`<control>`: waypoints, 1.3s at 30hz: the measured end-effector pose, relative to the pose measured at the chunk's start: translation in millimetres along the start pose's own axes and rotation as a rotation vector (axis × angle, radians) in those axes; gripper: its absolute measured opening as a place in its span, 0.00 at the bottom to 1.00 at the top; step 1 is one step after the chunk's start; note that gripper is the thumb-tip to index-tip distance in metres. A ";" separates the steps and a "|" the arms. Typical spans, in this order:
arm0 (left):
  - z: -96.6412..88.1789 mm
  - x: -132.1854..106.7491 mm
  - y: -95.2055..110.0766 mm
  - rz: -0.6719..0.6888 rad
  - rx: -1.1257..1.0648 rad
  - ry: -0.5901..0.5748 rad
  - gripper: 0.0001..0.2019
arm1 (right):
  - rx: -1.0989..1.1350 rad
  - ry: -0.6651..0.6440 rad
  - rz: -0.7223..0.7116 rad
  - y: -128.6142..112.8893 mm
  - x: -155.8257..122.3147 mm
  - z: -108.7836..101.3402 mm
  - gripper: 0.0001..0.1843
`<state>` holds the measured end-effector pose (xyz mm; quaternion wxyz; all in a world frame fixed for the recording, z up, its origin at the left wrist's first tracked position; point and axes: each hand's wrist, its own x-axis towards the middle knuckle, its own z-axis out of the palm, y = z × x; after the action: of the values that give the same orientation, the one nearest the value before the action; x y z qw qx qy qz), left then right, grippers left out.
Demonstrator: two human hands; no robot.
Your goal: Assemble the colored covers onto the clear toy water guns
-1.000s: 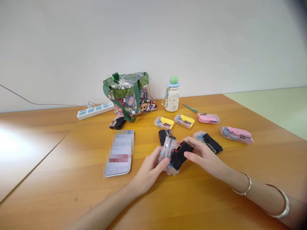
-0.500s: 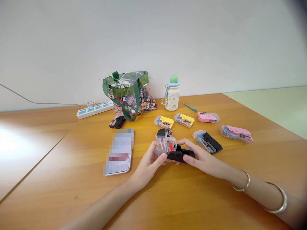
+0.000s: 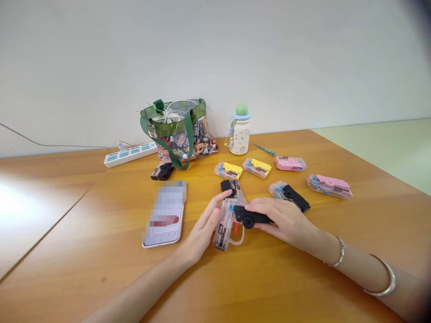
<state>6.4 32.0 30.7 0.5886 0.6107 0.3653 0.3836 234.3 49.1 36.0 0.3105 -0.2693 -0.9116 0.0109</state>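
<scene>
Water gun (image 3: 248,220) has unfolded right of the phone (image 3: 164,217), right fingers (image 3: 269,207) clamping it, left fingers (image 3: 216,204) apart. Straightening seemingly needs steadying next.

- Wooden bench (image 3: 101,269), with a seam at the left
- Phone (image 3: 164,226) lying face up, its screen largely pixelated
- White power strip (image 3: 131,155) near the wall (image 3: 215,54), a white plug (image 3: 123,146) in it
- Thin grey cable (image 3: 50,145) at the far left
- See-through bag (image 3: 180,140) with cartoon print and green straps
- White bottle (image 3: 239,139), upright, green ball on its blue lid (image 3: 241,116)
- Slim teal tool (image 3: 266,150) right of the bottle
</scene>
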 end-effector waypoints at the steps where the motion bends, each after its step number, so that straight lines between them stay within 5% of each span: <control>1: 1.1 -0.3 0.0 -0.020 0.010 -0.035 0.25 | -0.044 0.014 -0.050 -0.8 0.5 -0.1 0.11; 11: 11.8 -5.1 -1.8 -0.056 0.299 -0.039 0.18 | -0.265 -0.073 -0.088 -14.1 4.7 -0.6 0.17; 24: 19.9 -7.5 2.8 -0.026 0.131 -0.011 0.15 | -0.288 0.042 -0.023 -13.9 -0.3 1.2 0.14; 29: 21.8 -9.9 1.6 0.042 0.081 0.037 0.14 | -0.030 0.102 0.092 -12.8 -5.1 6.5 0.13; 34: 22.4 -11.0 -3.6 0.111 0.079 0.067 0.14 | 0.414 0.231 0.408 -21.6 -0.9 14.2 0.21; 39: 22.2 -10.0 -4.1 0.125 0.118 0.100 0.14 | 0.836 0.154 0.640 -26.4 3.9 21.7 0.13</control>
<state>22.0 13.5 26.0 0.5073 0.6461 0.3775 0.4274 206.6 31.7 25.6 0.4384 -0.3871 -0.6763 0.4478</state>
